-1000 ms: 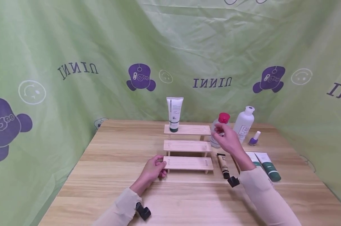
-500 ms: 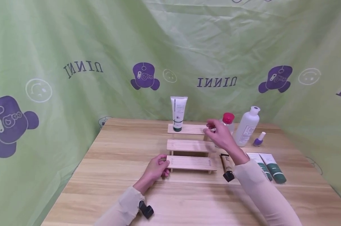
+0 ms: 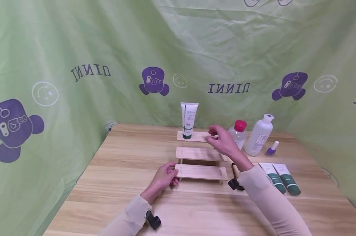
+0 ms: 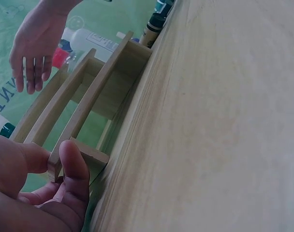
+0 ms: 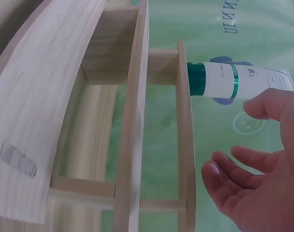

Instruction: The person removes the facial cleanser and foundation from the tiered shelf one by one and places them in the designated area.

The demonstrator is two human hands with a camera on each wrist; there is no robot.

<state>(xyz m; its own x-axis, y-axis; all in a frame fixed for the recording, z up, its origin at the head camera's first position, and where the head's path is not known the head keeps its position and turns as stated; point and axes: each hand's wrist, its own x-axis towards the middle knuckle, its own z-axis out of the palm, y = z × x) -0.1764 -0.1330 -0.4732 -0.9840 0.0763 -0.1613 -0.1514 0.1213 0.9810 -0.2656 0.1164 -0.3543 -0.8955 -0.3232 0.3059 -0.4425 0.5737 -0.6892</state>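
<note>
A three-step wooden display rack [image 3: 201, 172] stands on the table, seen end-on in the left wrist view. At the left end of its lowest step, my left hand [image 3: 164, 177] pinches the board between thumb and fingers. On the top step, toward the left, a white tube with a green cap [image 3: 189, 120] stands upright on its cap. My right hand [image 3: 223, 141] hovers over the right part of the top step, its fingers loosely bent and holding nothing. In the right wrist view the tube [image 5: 243, 79] is apart from the thumb and fingers.
Right of the rack stand a clear bottle with a red cap [image 3: 240, 127], a white bottle [image 3: 259, 136] and a purple nail polish bottle [image 3: 272, 149]. Two white-and-green tubes [image 3: 287, 180] lie nearer. A beige tube [image 4: 149, 36] is partly hidden by the right arm. Green cloth hangs behind.
My right hand has moved left, from in front of the red-capped bottle to over the top step. My left hand keeps its hold on the lowest step. The head view has shifted slightly.
</note>
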